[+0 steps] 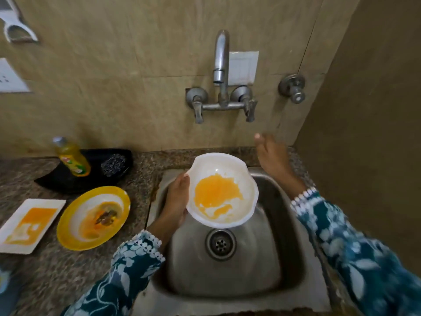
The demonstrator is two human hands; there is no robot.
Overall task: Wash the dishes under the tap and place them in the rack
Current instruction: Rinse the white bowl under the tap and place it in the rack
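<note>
Head view: my left hand (176, 202) grips the left rim of a white scalloped bowl (222, 190) smeared with orange-yellow residue, thumb over the edge, fingers curled underneath. The bowl hangs tilted over the far part of the square stainless steel sink (268, 281), above the round drain (220, 244). My right hand (272, 156) is raised over the far right corner of the sink, fingers extended toward the wall, holding nothing; it is blurred, so finger spread is hard to tell. It sits below and right of the wall-mounted steel tap (221, 65) with two lever handles. No water visible at the spout. On the granite countertop (68, 270) left of the sink: a round yellow-rimmed plate (93, 217) with food scraps, and further left a white rectangular plate (29, 224) stained orange. Farther back, a black tray (91, 179) holds a yellow dish soap bottle (73, 159) and a dark scrubber (113, 164). Both sleeves are teal floral with white trim.
</note>
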